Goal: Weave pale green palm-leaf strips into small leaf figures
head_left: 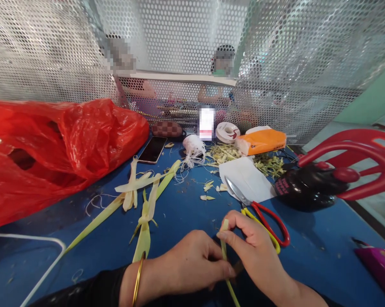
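Both my hands meet near the front edge of a blue table (186, 213). My left hand (192, 262), with a gold bangle on the wrist, is closed and pinches a thin yellow-green leaf strip (225, 251). My right hand (253, 247) also pinches the strip's upper end between thumb and fingers. The strip runs down between the hands to the bottom edge. Red-and-yellow-handled scissors (266, 219) lie just beyond my right hand, blades on a white paper (248, 179).
Folded leaf strips (141, 192) lie to the left. A red plastic bag (51, 145), a phone (152, 150), white string (192, 149), an orange packet (263, 141), leaf scraps, a black bag (307, 187) and a red chair (362, 157) surround them. People sit behind a perforated screen.
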Tool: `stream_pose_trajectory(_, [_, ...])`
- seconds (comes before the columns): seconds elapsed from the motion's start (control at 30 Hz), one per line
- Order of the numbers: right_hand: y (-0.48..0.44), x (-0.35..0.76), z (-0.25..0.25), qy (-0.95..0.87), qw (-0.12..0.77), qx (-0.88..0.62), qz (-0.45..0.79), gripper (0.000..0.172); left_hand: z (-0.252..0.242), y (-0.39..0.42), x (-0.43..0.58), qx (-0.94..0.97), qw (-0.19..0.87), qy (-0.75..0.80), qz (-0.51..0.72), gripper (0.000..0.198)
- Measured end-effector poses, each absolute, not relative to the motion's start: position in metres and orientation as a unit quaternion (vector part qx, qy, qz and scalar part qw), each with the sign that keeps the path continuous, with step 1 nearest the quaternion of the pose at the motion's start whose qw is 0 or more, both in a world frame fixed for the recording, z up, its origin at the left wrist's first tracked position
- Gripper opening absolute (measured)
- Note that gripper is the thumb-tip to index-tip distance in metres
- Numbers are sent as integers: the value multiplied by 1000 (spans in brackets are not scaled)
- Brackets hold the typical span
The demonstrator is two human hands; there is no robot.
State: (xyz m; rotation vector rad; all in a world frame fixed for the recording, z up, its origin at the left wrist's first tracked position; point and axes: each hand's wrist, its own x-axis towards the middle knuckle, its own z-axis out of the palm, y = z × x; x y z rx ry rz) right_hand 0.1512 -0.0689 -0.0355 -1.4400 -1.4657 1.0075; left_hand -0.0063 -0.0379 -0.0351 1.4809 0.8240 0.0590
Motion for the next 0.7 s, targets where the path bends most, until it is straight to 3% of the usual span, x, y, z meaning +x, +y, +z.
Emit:
stream_pose_trajectory(0.3, [-65, 150, -37, -580, 407, -569, 417, 19, -33, -40, -4, 612, 717, 333, 26, 23])
stream_pose_trajectory(0.57, [-56, 166, -28, -437, 346, -460, 691, 27, -30, -31, -4, 527, 768, 358, 57, 45])
stream_pose_trajectory(0.7, [-57, 165, -32, -398, 337, -467, 714, 30, -29, -30, -6, 525, 777, 344, 54, 43])
